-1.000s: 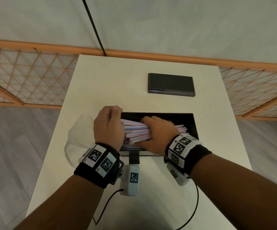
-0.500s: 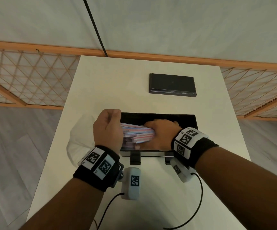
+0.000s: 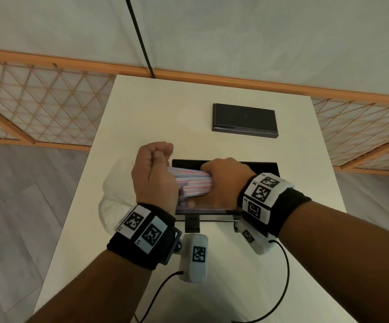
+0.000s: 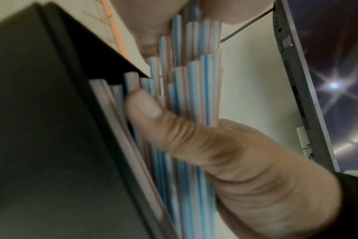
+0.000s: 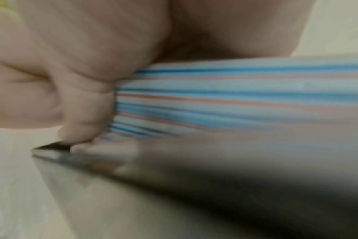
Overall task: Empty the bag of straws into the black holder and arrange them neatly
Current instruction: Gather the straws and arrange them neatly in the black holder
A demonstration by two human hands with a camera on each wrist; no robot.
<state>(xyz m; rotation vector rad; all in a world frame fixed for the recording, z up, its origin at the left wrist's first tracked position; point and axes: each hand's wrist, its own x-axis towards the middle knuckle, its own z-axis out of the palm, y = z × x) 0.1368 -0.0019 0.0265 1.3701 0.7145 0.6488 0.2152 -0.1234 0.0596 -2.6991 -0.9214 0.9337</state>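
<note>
Striped straws (image 3: 192, 183) lie left-right over black holder (image 3: 268, 165) — left grip (image 3: 152, 176), right grip (image 3: 221, 183) both clench bundle.

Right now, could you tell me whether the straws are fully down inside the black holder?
Partly. Some lie low inside the holder, but both hands still hold a bundle of straws above its rim.

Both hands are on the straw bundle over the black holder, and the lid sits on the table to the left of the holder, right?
Not quite. The head view shows the lid beyond the black holder, not left. Both hands, left hand and right hand, do grip the straw bundle.
</note>
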